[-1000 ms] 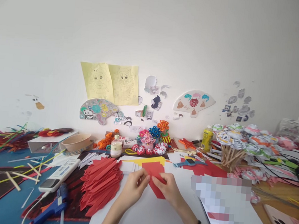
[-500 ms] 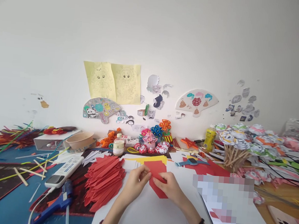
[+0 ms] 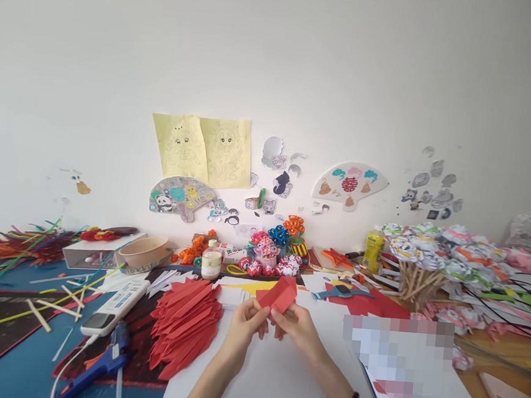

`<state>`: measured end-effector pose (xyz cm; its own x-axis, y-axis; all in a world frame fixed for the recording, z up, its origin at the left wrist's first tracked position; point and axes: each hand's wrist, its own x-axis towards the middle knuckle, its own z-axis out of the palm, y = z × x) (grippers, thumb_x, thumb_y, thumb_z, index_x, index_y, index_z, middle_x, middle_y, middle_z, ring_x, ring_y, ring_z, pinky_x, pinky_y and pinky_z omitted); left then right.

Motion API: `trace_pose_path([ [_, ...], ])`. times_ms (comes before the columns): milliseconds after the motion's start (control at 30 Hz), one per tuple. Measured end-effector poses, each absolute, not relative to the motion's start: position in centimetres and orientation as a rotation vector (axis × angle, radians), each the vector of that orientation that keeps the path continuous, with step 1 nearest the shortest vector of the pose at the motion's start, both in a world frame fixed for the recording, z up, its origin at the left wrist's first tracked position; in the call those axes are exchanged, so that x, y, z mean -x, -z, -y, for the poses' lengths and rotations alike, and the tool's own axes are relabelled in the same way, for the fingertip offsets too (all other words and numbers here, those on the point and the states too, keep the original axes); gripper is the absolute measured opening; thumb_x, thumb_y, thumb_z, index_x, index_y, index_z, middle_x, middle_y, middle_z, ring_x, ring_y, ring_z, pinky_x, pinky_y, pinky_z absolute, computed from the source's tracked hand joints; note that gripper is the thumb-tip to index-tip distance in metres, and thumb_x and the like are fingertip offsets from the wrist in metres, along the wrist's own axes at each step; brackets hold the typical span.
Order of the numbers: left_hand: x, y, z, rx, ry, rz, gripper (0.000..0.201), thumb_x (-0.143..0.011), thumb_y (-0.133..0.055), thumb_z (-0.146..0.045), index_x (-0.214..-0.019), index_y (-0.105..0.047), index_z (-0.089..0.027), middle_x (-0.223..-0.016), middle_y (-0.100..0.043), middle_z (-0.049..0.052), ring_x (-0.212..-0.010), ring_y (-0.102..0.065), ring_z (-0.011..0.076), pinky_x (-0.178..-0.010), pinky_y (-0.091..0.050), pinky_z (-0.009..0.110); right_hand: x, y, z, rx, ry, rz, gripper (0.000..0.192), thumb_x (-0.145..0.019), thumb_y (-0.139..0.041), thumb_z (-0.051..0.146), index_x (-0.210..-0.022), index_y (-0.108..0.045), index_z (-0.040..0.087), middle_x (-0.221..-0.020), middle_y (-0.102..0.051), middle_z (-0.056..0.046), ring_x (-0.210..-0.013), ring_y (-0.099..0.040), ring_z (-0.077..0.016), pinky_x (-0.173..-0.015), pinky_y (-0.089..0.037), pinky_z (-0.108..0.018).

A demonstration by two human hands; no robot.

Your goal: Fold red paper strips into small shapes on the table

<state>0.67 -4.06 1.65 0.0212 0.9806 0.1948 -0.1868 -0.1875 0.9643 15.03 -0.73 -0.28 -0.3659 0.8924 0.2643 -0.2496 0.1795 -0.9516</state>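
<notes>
A red sheet of paper, partly folded, is held up over the white paper in front of me. My left hand pinches its lower left edge. My right hand grips the lower right, thumbs nearly touching along the bottom. Some of the fingers are hidden behind the paper. Left of my left hand lies a thick pile of folded red paper strips. More flat red paper rests to the right, with a blue watch on it.
A blue glue gun and a white power strip lie at left. A small bottle stands behind the pile. Paper flowers on sticks rise at right, near a phone, partly blurred out. Pipe-cleaner flowers sit by the wall.
The red paper went from a long flat sheet hanging down between my hands to a shorter, folded shape raised above them. Both hands have come closer together beneath it.
</notes>
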Motion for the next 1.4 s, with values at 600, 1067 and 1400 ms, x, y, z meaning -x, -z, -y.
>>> trace_pose_path([
  [600,-0.1,-1.7,4.4,-2.020,-1.178,-1.400,0.009,-0.078,-0.059,-0.023,-0.084,-0.059,-0.018,-0.076,-0.065,0.001,-0.058,-0.054,0.0140,-0.057,-0.041,0.024,-16.1,1.0,-0.3,0.978,-1.213,1.479,0.049,-0.074,-0.061,0.055,-0.047,-0.054,0.015,-0.042,-0.055,-0.002,-0.034,-0.046,-0.0099,-0.036,-0.031,-0.022],
  [1067,0.6,-2.3,5.1,-2.608,-1.140,-1.264,0.029,-0.095,-0.036,-0.018,-0.094,-0.064,-0.022,-0.089,-0.061,0.006,-0.077,-0.056,0.0169,-0.068,-0.041,0.026,-17.0,0.8,-0.7,0.989,-1.054,1.737,0.048,-0.076,-0.058,0.058,-0.051,-0.046,0.018,-0.042,-0.050,0.002,-0.039,-0.048,-0.0117,-0.040,-0.036,-0.022],
  [1400,0.6,-2.3,4.2,-1.921,-1.567,-1.365,0.029,-0.079,-0.063,-0.029,-0.106,-0.057,-0.021,-0.089,-0.059,0.003,-0.068,-0.049,0.0152,-0.063,-0.041,0.026,-16.2,0.4,0.1,0.730,-1.221,1.649,0.043,-0.076,-0.063,0.055,-0.077,-0.066,0.012,-0.065,-0.064,-0.006,-0.053,-0.059,-0.0162,-0.050,-0.047,-0.026],
])
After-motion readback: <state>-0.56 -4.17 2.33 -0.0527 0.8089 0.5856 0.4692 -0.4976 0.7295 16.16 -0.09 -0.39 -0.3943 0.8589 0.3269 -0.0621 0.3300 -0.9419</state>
